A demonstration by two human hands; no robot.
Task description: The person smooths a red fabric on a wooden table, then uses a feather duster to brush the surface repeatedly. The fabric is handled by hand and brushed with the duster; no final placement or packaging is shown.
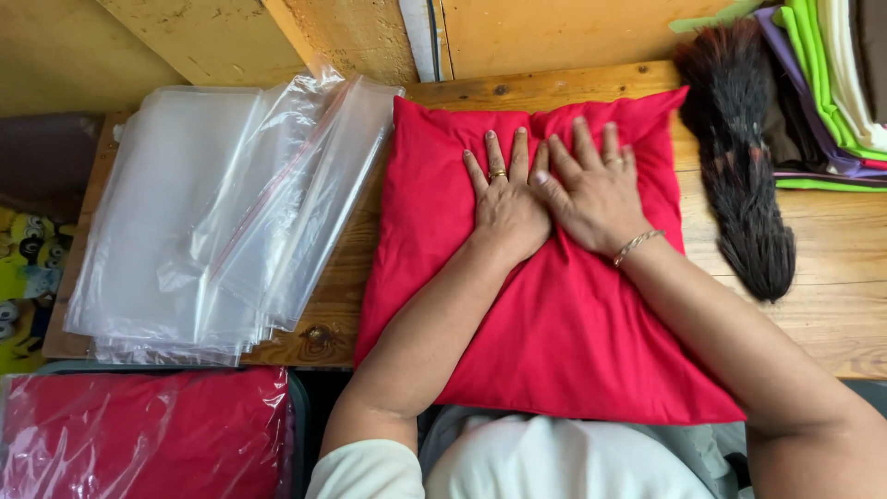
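Note:
A folded red cloth (554,333) lies on the wooden table (832,277) in front of me. My left hand (504,199) rests flat on its upper middle, fingers spread, with a ring on one finger. My right hand (591,189) lies flat beside it, touching it, palm down on the cloth, with a bracelet at the wrist. Neither hand grips anything.
A stack of clear plastic zip bags (222,212) lies at the table's left. A dark feather duster (739,157) lies at the right. Folded green, purple and white fabrics (822,83) sit top right. A red cloth in a plastic bag (148,434) is bottom left.

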